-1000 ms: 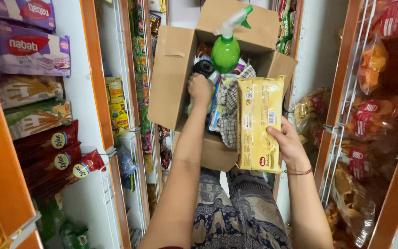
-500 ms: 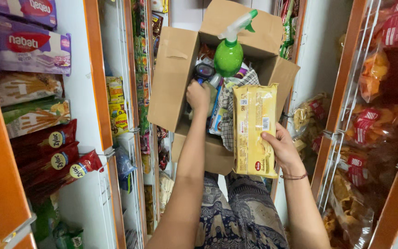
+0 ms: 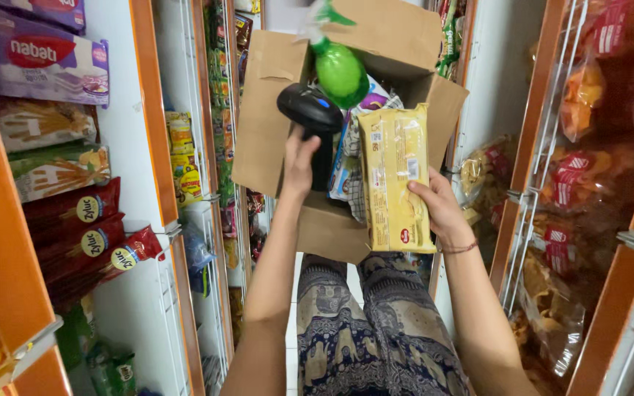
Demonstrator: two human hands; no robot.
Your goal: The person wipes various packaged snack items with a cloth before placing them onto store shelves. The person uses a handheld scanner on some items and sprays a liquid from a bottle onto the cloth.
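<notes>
The left hand (image 3: 299,165) had its grip wrapped around the handle of a black scanner (image 3: 311,110), whose head rose above the open flaps of a cardboard box (image 3: 266,125). The right hand (image 3: 438,209) pinched a yellow biscuit pack (image 3: 394,176) by its lower right edge, holding it upright just in front of the box. The scanner and the pack stood side by side, near but apart. A green spray bottle (image 3: 340,71) stuck up out of the box behind them, beside other packets. The box rested on the person's lap, above patterned trousers (image 3: 376,330). Shelves (image 3: 148,110) with orange uprights, full of snack packs, lined both sides of the narrow aisle.
</notes>
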